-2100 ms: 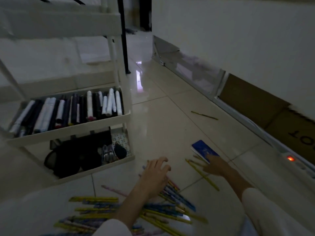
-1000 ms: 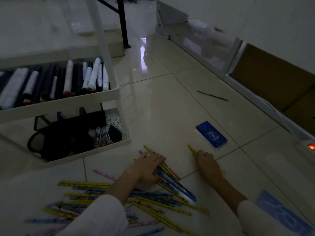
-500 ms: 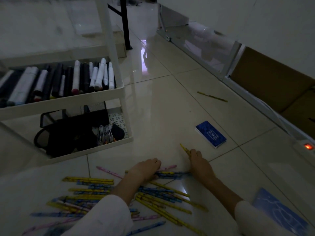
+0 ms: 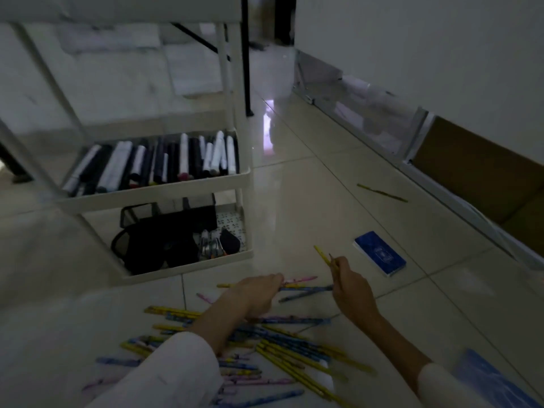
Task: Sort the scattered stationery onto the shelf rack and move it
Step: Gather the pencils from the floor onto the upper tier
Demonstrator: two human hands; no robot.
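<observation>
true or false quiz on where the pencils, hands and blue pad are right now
1. The right hand pinches a yellow pencil. True.
2. The blue pad lies in the rack. False: it lies on the floor, right of the rack.
3. A rack tray holds markers. True.
4. The left hand holds nothing. False: it grips several pencils.
5. A lone pencil lies near the wall. True.

Head camera looks down, close over floor (image 4: 309, 201).
</observation>
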